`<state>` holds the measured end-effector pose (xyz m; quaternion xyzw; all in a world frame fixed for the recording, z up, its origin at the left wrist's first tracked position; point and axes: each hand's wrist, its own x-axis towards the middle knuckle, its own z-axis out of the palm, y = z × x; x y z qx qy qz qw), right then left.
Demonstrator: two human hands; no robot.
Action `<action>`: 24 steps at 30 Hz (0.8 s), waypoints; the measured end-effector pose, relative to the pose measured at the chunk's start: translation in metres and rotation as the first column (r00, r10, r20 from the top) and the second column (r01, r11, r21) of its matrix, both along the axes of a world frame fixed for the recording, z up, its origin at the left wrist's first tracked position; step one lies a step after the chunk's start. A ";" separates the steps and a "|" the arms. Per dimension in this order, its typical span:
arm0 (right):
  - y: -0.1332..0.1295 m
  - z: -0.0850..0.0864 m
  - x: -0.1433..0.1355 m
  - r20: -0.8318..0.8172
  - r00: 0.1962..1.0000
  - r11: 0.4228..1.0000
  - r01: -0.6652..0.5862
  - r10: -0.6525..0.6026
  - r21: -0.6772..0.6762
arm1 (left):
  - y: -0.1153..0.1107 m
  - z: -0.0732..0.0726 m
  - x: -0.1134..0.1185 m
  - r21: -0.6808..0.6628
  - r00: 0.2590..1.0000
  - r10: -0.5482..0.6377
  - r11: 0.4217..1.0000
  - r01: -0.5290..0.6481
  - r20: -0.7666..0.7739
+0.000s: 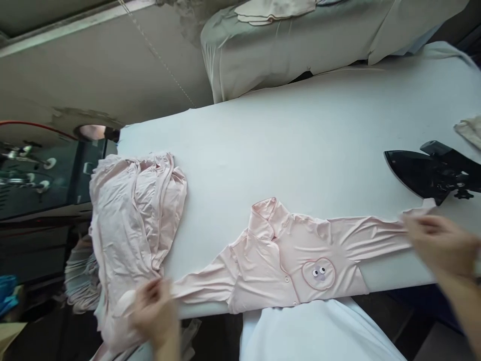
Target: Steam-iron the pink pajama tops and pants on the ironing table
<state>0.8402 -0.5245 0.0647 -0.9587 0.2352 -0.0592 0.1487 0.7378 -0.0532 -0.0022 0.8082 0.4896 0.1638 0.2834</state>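
Observation:
A pale pink shirt [263,265] with a collar, buttons and a heart-shaped face patch [318,274] lies spread along the table's near edge, its sleeves stretched out to both sides. My left hand [156,308], somewhat blurred, is closed on the cuff end of the sleeve at the left. At the right, my right hand [443,240] pinches the other sleeve near its cuff, just below the tip area of a black iron [417,173]. The shirt's lower part hangs over the edge or is out of sight.
A heap of pink garments [131,225] covers the table's left end. The white-covered table [281,145] reaches far right, where a folded cloth [469,131] lies. Behind stands a draped surface [293,45] with cloths on top. Pipes and valves [28,170] are at the left.

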 end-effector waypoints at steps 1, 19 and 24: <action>0.040 -0.008 0.015 -0.110 0.993 0.998 -0.046 0.049 0.033 | -0.029 -0.003 0.025 -0.164 0.977 -0.214 0.963 0.213 0.014; 0.102 -0.066 0.022 -0.053 0.680 0.677 -0.714 0.731 0.179 | -0.080 -0.036 0.101 -0.560 0.669 -0.741 0.529 0.637 0.061; 0.105 -0.069 0.018 0.075 0.656 0.647 -0.753 0.751 0.115 | -0.077 -0.027 0.105 -0.578 0.724 -0.688 0.570 0.585 0.054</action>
